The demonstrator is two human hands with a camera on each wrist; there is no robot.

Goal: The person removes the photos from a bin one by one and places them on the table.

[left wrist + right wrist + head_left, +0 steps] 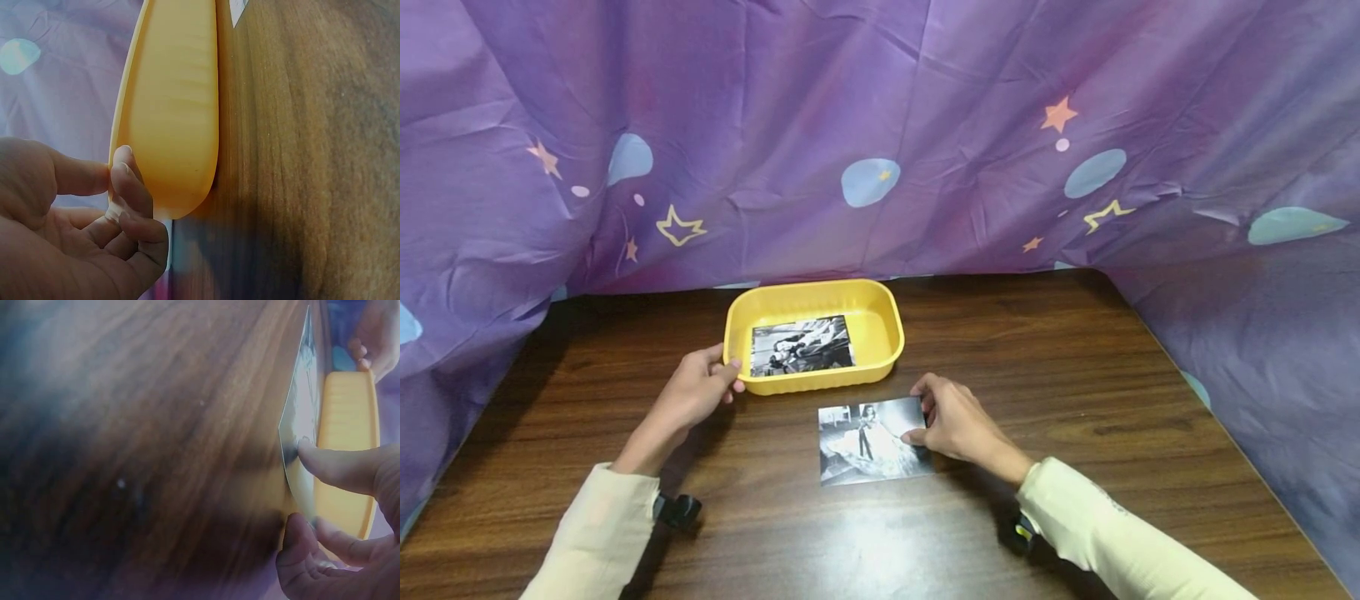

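A yellow plastic tray [880, 367] stands toward the back of the table. My left hand [698, 387] grips its near left corner, thumb at the rim and fingers against the outer wall, as the left wrist view [94, 219] also has it. Inside the tray lies a black-and-white photo [802, 345]. In front of the tray, my right hand [958, 421] pinches the right edge of a second black-and-white photo [872, 442], which shows a figure in a wide pale gown. From the right wrist view, the thumb [331, 467] is on the print's face, fingers behind its edge.
The dark wood-grain table [1075, 358] reaches back to a purple curtain [970, 167] with stars and blobs, which also hangs along both sides. Black bands with small devices [677, 510] sit at both sleeve cuffs. A bright glare lies on the table's front.
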